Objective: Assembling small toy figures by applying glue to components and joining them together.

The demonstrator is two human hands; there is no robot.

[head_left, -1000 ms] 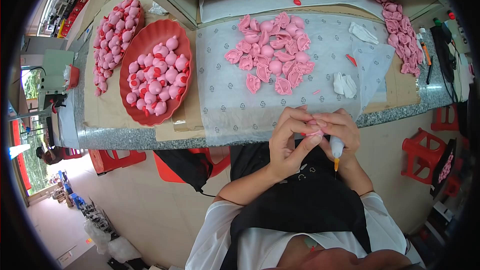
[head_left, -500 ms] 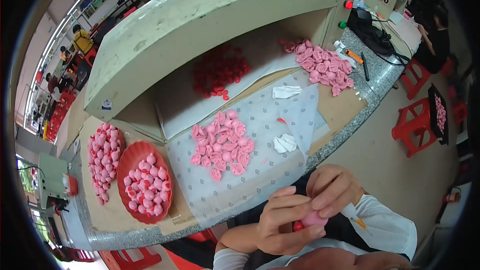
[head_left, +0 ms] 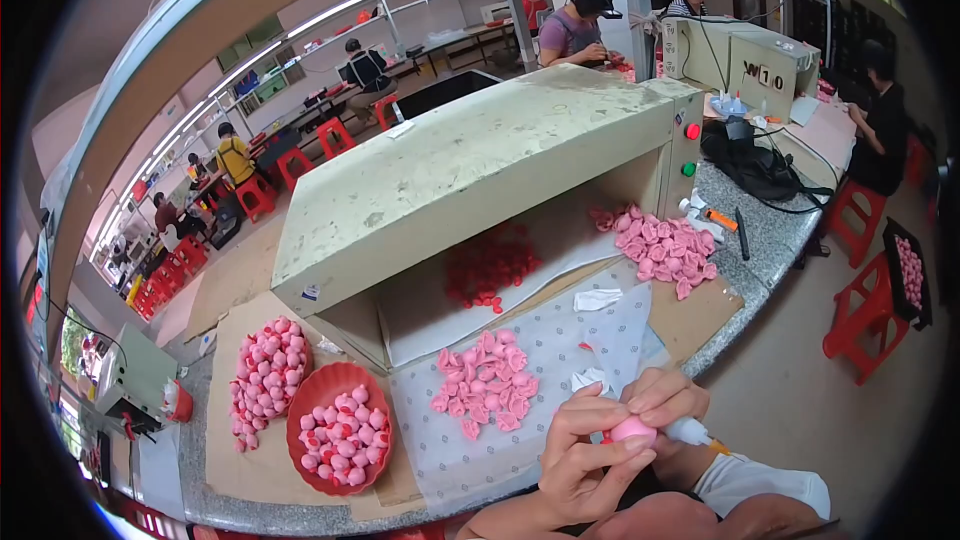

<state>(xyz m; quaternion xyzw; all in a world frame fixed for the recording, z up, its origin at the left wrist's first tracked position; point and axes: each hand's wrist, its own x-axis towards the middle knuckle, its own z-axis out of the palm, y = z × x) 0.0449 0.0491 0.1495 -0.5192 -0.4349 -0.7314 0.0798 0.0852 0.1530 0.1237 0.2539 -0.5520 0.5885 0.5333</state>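
Near the lower edge, my left hand (head_left: 580, 450) is closed around a small round pink piece (head_left: 632, 428), with a bit of red showing beside it. My right hand (head_left: 670, 402) presses its fingertips against the same piece. Out of that hand's palm side sticks a small whitish bottle (head_left: 688, 430) with a yellow-orange tip. On the patterned sheet (head_left: 450, 475) left of my hands lies a pile of pink, petal-like cupped pieces (head_left: 487, 383). A red scalloped bowl (head_left: 300, 455) farther left holds pink balls with red bits, and a similar heap (head_left: 268, 375) lies behind it.
A greenish metal box housing (head_left: 480, 170) stands behind the sheet, red pieces (head_left: 490, 270) under it. More pink cupped pieces (head_left: 665, 248) lie at its right, by an orange marker (head_left: 720, 220) and black pen (head_left: 742, 233). Red stools (head_left: 865, 315) and several people are around.
The view has tilted up, showing more of the room, and the bench sits lower and farther right. Both hands still hold the pink piece together, my right fingers slightly shifted on it.
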